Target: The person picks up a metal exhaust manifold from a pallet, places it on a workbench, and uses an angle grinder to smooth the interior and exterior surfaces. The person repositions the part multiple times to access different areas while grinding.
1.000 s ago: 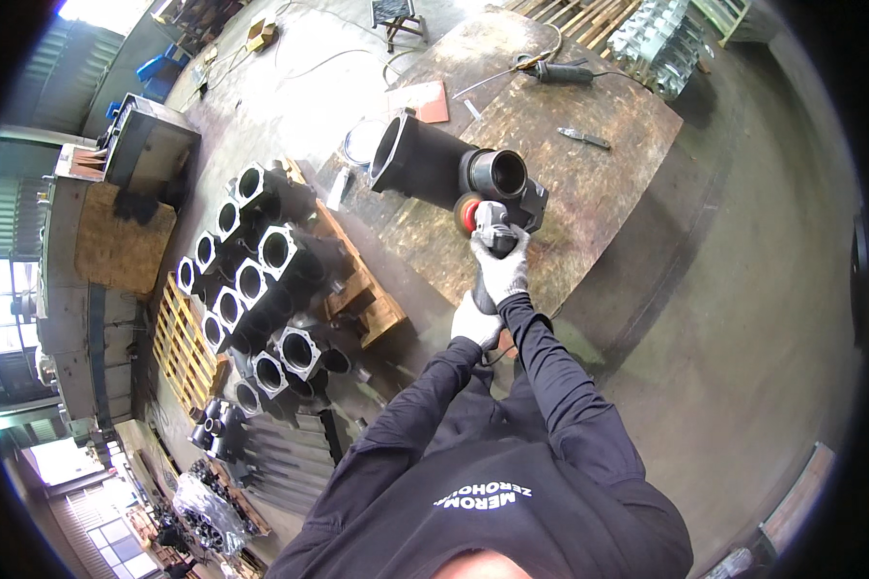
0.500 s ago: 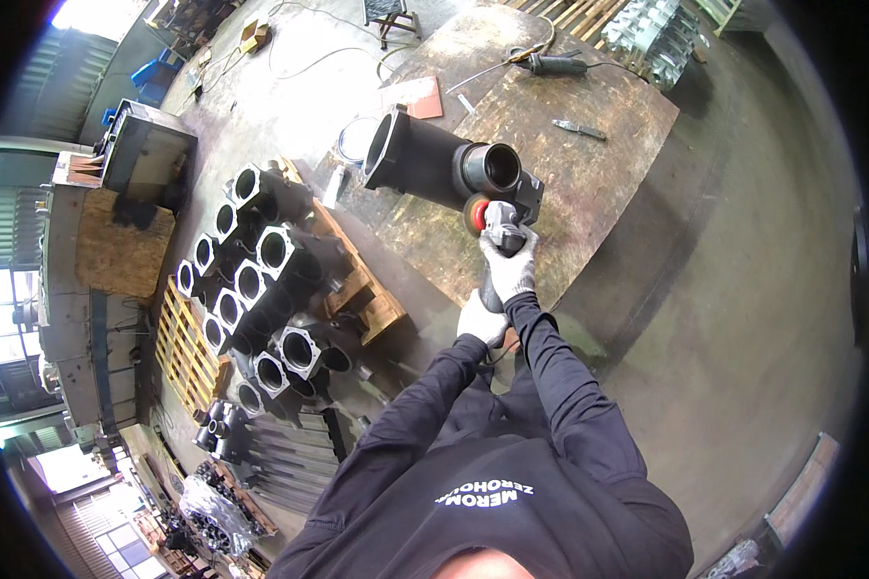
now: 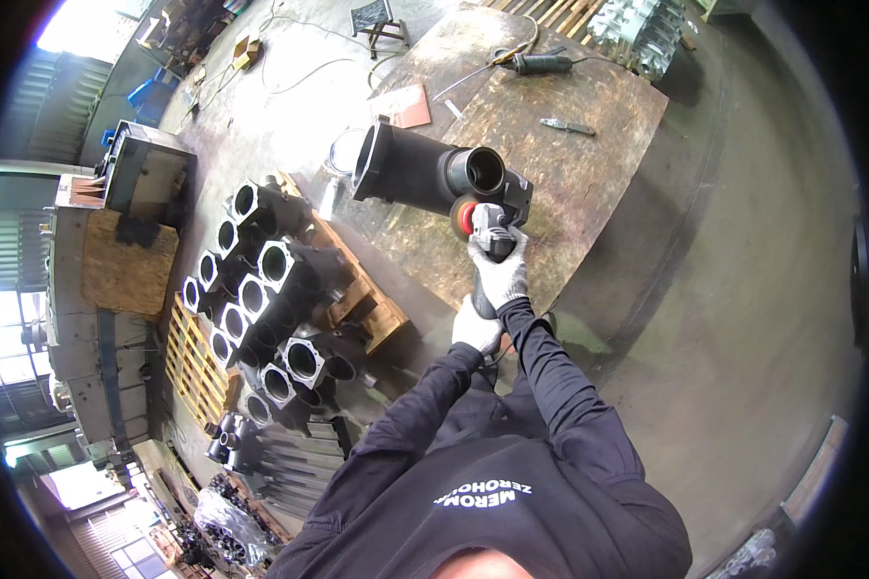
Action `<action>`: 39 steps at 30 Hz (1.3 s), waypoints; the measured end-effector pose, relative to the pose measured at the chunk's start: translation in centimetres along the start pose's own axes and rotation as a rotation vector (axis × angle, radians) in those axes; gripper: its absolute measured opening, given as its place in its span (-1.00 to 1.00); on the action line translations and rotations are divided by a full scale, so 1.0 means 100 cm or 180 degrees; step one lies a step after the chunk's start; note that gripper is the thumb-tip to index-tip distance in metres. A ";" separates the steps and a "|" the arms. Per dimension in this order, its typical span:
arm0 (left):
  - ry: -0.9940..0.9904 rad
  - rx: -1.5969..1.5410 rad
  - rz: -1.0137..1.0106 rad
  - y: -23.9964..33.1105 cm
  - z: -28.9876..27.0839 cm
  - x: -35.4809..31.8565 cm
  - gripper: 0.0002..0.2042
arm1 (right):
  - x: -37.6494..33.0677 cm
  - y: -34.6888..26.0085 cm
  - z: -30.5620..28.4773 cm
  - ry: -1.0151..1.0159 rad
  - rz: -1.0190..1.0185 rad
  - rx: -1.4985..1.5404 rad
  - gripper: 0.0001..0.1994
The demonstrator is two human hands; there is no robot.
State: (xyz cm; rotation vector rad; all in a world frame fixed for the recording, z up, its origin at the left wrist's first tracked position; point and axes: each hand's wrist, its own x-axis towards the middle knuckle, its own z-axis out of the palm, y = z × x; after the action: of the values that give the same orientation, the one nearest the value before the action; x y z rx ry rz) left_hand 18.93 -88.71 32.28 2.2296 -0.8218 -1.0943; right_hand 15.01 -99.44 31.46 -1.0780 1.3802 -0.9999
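Both of my hands, in whitish work gloves, are closed on an angle grinder (image 3: 493,234). My right hand (image 3: 502,274) wraps the body just behind its head. Lower down, my left hand (image 3: 477,326) grips the rear of the handle. A red-centred disc (image 3: 464,218) on the grinder sits against or very near the side of a black flanged pipe casting (image 3: 410,169). That casting lies on its side on the worn wooden tabletop (image 3: 589,179), with its round collar opening facing up toward me. Exact contact between disc and casting cannot be made out.
Several similar black castings (image 3: 276,262) stand on a wooden pallet (image 3: 381,314) to the left. A second power tool (image 3: 543,64), a knife-like tool (image 3: 567,126) and a reddish sheet (image 3: 406,104) lie on the tabletop. A folding stool (image 3: 378,24) stands beyond, near cables on the floor.
The view has shifted slightly, so most things sit a little further left. The grinder has tilted slightly against the casting's side; both hands keep their hold.
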 end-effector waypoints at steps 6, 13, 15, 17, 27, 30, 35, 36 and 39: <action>0.0062 -0.0150 0.0177 0.001 0.001 -0.004 -0.54 | -0.003 -0.003 -0.003 0.0025 -0.0111 -0.0261 -0.20; 0.0117 -0.0164 0.0214 -0.010 0.004 -0.001 -0.55 | -0.005 -0.008 -0.003 0.0061 0.0061 -0.0118 -0.16; 0.0192 -0.0206 0.0316 -0.020 0.008 0.005 -0.56 | -0.004 -0.010 -0.001 -0.0078 0.0063 -0.0167 -0.16; 0.0239 -0.0256 0.0301 -0.033 0.011 0.016 -0.57 | -0.001 -0.011 0.003 -0.0184 -0.0020 -0.0318 -0.15; 0.0130 -0.0182 0.0154 -0.031 0.009 0.026 -0.55 | 0.010 0.013 0.010 -0.0200 0.0336 -0.0248 -0.13; -0.0019 0.0104 -0.0060 -0.016 0.011 0.023 -0.52 | 0.013 0.015 0.002 -0.0090 0.0476 -0.0083 -0.16; -0.0022 0.0013 -0.0005 -0.019 0.018 0.025 -0.53 | 0.014 0.006 -0.004 -0.0078 0.0499 -0.0407 -0.14; 0.0040 -0.0084 0.0055 -0.022 0.019 0.026 -0.54 | 0.013 0.004 -0.004 -0.0133 0.0436 -0.0457 -0.13; 0.0082 -0.0287 0.0201 -0.029 0.018 0.027 -0.56 | 0.013 0.000 -0.002 -0.0386 0.0694 -0.0685 -0.13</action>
State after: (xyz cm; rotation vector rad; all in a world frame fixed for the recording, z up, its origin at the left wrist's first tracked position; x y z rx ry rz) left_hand 19.66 -89.00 27.99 2.1248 -0.8106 -1.0499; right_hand 14.78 -100.73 31.11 -1.0986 1.4931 -0.6287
